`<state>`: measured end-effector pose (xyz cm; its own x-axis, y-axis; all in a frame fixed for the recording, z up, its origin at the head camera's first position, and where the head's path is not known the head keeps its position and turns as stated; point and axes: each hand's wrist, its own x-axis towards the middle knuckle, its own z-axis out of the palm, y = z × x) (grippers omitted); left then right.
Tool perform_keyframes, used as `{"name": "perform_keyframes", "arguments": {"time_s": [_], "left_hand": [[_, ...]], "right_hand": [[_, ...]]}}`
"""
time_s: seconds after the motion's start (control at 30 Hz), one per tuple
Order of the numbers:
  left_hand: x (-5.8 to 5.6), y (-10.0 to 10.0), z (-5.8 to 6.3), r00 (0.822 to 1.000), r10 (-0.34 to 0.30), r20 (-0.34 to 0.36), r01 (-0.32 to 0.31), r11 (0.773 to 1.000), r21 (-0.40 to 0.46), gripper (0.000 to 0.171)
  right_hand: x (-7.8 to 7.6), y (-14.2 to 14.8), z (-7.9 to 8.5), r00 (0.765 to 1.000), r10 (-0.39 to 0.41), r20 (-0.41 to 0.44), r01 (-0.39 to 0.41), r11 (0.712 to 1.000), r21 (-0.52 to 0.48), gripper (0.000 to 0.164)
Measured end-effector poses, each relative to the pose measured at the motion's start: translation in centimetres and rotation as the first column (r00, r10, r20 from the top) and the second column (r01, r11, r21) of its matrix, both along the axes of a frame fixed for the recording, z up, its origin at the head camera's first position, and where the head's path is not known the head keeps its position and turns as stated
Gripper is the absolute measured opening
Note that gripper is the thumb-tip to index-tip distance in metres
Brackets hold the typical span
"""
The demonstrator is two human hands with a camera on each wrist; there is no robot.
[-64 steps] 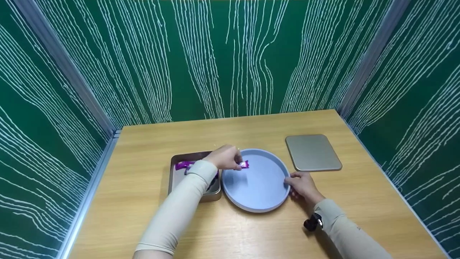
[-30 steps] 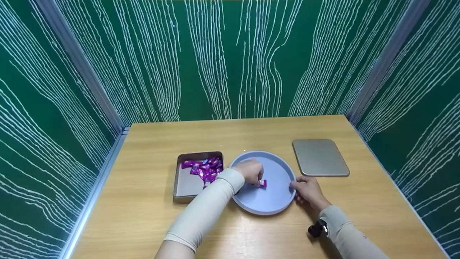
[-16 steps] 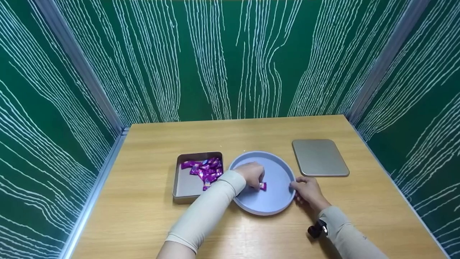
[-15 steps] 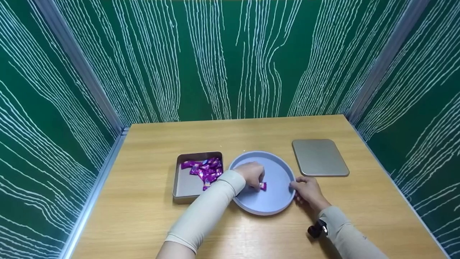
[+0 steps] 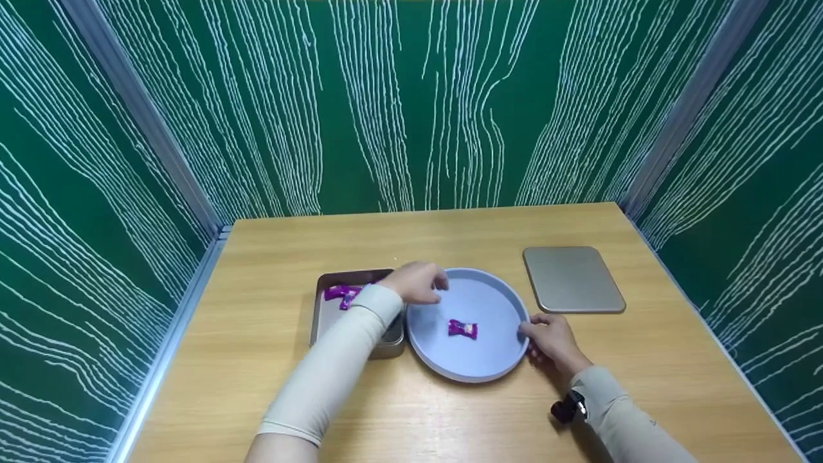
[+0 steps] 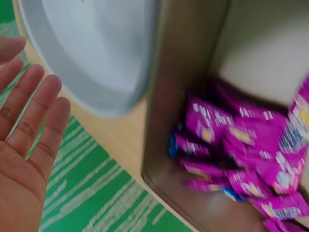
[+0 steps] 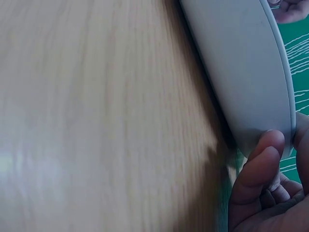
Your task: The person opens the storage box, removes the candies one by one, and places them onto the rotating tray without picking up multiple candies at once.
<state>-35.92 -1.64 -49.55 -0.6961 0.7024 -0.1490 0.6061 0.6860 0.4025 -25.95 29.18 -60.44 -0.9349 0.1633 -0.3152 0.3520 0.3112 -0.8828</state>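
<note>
In the head view a round pale blue tray (image 5: 479, 357) stands on the table with one purple wrapped candy (image 5: 463, 329) lying in its middle. My left hand (image 5: 416, 283) is over the tray's left rim, its fingers loosely spread and holding nothing. Beneath that forearm is a square metal tin (image 5: 315, 328), and the left wrist view shows several purple candies (image 6: 251, 140) heaped inside it. My right hand (image 5: 550, 341) pinches the tray's right rim, thumb inside and fingers outside; the right wrist view shows fingertips (image 7: 270, 142) against the tray's outer wall.
A flat square metal lid (image 5: 573, 280) lies on the wooden table (image 5: 398, 418) to the right of the tray. Tin and tray stand side by side, nearly touching. Green panels (image 5: 411, 116) with white lines enclose the table at the back and sides.
My left hand brought a candy into the tray, let go of it there, and has since moved up and left toward the tin. My right hand has stayed on the rim.
</note>
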Motion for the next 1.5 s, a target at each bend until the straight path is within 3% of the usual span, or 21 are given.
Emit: {"name": "perform_keyframes", "arguments": {"time_s": [0.27,0.63,0.93,1.13,1.27,1.5], "left_hand": [[-0.9,-4.3,1.0,0.997,0.079,0.002,-0.079,0.995,0.067,0.029],[-1.1,-8.5,-0.7,0.992,0.129,-0.016,-0.129,0.992,0.005,0.024],[-0.5,-10.6,-3.0,0.989,0.146,-0.002,-0.146,0.988,-0.045,0.020],[-0.2,-11.4,-4.3,0.983,0.181,-0.002,-0.180,0.978,-0.107,0.035],[-0.1,-11.7,-4.7,0.976,0.216,-0.004,-0.214,0.966,-0.145,0.045],[0.5,-11.7,-4.9,0.980,0.198,-0.023,-0.199,0.964,-0.175,0.041]], "right_hand": [[0.0,-0.1,0.1,1.000,-0.007,-0.008,0.007,1.000,-0.008,0.038],[-0.1,0.0,-0.1,1.000,-0.010,-0.007,0.010,1.000,-0.001,0.037],[-0.2,0.0,0.2,1.000,-0.003,0.008,0.003,1.000,0.024,0.040],[-0.3,-0.1,0.0,1.000,-0.003,0.002,0.003,1.000,0.019,0.040],[-0.3,-0.1,-0.1,1.000,0.001,-0.008,-0.001,1.000,0.015,0.040],[0.0,-0.2,0.1,1.000,-0.004,-0.009,0.004,1.000,0.004,0.040]]}}
